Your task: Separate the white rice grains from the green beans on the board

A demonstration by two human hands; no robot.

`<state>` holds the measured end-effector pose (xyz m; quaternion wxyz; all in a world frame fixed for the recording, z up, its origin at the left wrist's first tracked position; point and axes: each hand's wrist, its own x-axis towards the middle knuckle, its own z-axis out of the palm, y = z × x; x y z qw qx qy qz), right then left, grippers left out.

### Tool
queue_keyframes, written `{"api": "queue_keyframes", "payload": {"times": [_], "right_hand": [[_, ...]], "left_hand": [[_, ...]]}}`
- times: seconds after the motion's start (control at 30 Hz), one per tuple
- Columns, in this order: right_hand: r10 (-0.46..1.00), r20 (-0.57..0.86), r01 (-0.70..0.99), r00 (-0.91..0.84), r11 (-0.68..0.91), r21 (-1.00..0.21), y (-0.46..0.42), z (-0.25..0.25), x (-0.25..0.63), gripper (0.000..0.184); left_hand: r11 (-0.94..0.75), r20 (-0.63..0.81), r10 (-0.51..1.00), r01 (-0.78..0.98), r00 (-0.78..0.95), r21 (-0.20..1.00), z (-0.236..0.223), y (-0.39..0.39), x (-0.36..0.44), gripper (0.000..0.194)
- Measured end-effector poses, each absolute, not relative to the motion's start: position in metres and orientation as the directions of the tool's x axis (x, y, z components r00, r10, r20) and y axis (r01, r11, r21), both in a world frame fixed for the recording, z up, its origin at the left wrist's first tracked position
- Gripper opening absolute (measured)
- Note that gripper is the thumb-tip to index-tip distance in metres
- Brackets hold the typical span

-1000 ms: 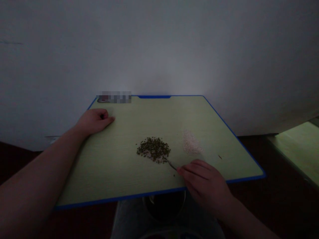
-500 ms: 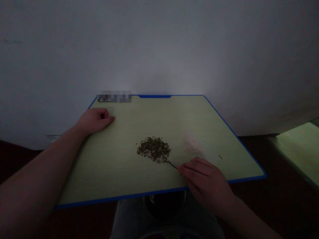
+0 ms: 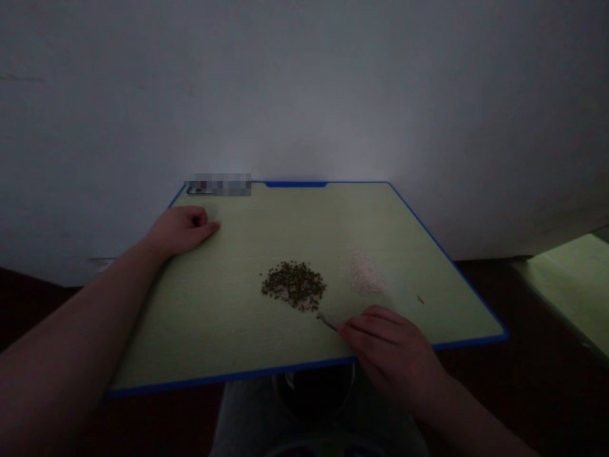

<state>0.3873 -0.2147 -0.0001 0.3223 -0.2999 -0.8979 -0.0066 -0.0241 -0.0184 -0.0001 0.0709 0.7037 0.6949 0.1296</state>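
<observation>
My right hand [image 3: 392,355] pinches a slim grey tool that looks like tweezers [image 3: 328,322]. Its tip is just off the near right edge of a heap of dark green beans [image 3: 295,282], which has pale grains mixed in, mostly on its near side. Whether the tip grips a grain is too small to tell. Beyond my right hand lies a separate pile of pale, rice-like grains [image 3: 366,271]. My left hand [image 3: 183,230] rests on the far left of the table, fingers curled in and thumb pointing right; nothing shows in it.
The pale yellow-green table [image 3: 214,336] has a blue rim and stands against a wall. A phone-like object [image 3: 198,189], partly blurred out, lies at the far left corner. A small brown sliver [image 3: 420,299] is at the right. Below the near edge is a dark round container [image 3: 314,390].
My right hand has drawn back slightly towards me, pulling the tweezers' tip from the bean heap's edge. My left hand stays where it was.
</observation>
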Motion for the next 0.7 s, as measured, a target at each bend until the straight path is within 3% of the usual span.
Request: {"api": "queue_keyframes", "payload": {"times": [0.23,0.7], "right_hand": [[0.609,0.575,0.658,-0.546,0.737,-0.156,-0.214,-0.004,0.393,0.026],[0.552,0.582,0.51,-0.597,0.821,-0.255,-0.209,0.0,0.384,0.03]], "left_hand": [[-0.03,0.09,0.996,0.958,0.005,0.284,-0.001,-0.019,-0.024,0.04],[-0.024,0.078,0.997,0.957,0.002,0.289,0.0,-0.019,-0.024,0.038]]}}
